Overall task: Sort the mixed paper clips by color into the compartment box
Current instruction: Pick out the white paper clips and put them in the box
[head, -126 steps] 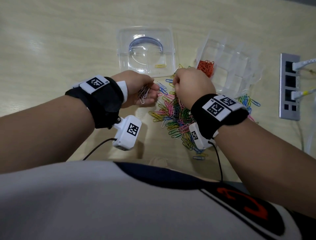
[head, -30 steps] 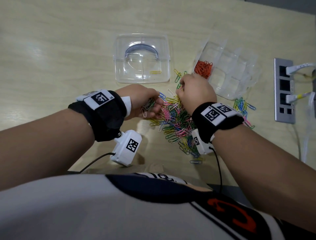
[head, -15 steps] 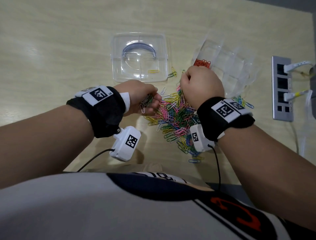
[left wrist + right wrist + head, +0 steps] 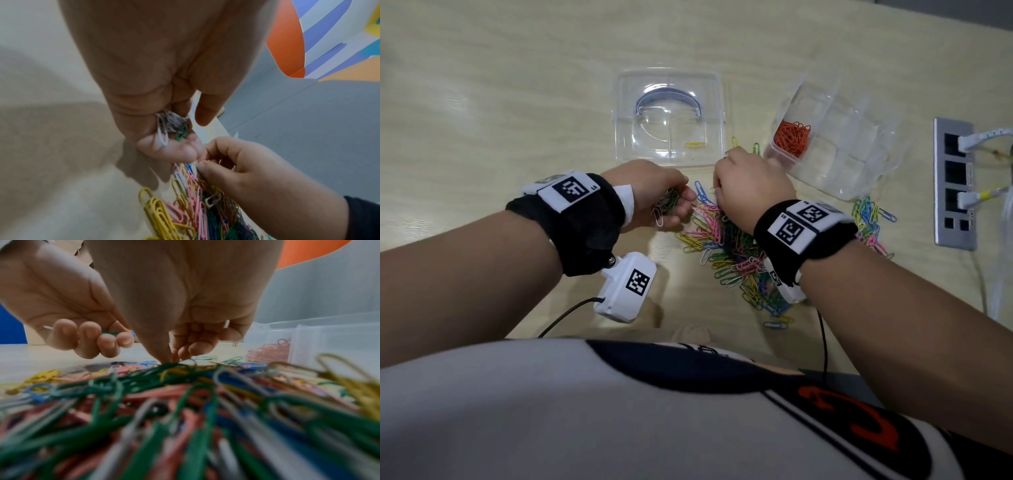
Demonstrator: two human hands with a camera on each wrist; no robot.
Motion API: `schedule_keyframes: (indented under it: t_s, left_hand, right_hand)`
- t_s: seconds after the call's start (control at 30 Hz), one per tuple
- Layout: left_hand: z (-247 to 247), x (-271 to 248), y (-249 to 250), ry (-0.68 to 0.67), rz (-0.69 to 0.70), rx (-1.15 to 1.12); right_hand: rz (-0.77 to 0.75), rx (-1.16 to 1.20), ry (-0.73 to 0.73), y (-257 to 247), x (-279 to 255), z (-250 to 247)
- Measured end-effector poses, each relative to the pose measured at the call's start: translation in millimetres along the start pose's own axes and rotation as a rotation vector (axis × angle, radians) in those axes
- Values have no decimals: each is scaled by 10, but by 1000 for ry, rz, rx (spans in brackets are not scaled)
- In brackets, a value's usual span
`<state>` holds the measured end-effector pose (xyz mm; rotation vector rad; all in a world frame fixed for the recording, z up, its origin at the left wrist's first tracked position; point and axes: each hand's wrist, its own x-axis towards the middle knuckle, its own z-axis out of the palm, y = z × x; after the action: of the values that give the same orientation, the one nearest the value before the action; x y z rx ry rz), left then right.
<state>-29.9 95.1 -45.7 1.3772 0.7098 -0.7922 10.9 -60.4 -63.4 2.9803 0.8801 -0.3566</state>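
Note:
A heap of mixed coloured paper clips (image 4: pixel 736 253) lies on the wooden table between my hands. My left hand (image 4: pixel 674 205) is curled round a bunch of white clips (image 4: pixel 172 125) with a green one among them. My right hand (image 4: pixel 719 195) is curled over the far edge of the heap. Its thumb and forefinger (image 4: pixel 200 162) pinch a pale clip there, right beside the left fingertips. The clear compartment box (image 4: pixel 852 154) stands at the right rear, with orange clips (image 4: pixel 792 137) in its near-left cell. The other cells look bare.
A clear lid (image 4: pixel 667 116) lies behind the hands with one yellow clip (image 4: pixel 695 145) on it. A smaller scatter of clips (image 4: pixel 868 219) lies right of my right wrist. A grey socket strip (image 4: pixel 955 185) with plugged cables sits at the right edge.
My right hand has gone back and forth between the heap and my left hand; it now pinches at the heap's far edge. The left hand's bunch gained a green clip.

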Motion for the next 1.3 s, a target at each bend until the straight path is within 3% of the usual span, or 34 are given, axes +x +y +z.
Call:
schedule_keyframes:
  t_s: [0.27,0.4,0.47,0.53,0.63,0.73,0.93,1.0,1.17,1.3]
  left_hand:
    - [74,11,35,20,16,12]
    - [133,4,41,37,41,-29]
    - [153,-7,51,47,46,-53]
    - [155,-21,52,22,29,-55]
    - [139,-46,38,4,5,-31]
    - [115,-53,26,14,5,-15]
    - [99,-51,19,25,8,-3]
    - [103,-44,19,13,12,-5]
    - [148,-19,-1,-4,28,-5]
    - [200,-30,4,-31,30,-9]
  right_hand:
    - [93,45,-76,54,-72,-55]
    - [16,553,-58,-53,-142,-233]
    - [-26,657,-42,-110,-174,-270]
    - [45,696,3,-63,-162,-240]
    - [137,466,3,113,-118,-145]
    - [77,137,-72,179,-117,-33]
    - [81,92,-87,110,-112,-21]
    - [86,174,-58,107,-142,-68]
    - [61,674,47,-31,-263,-174]
    - [98,769,93,-39,-301,-169]
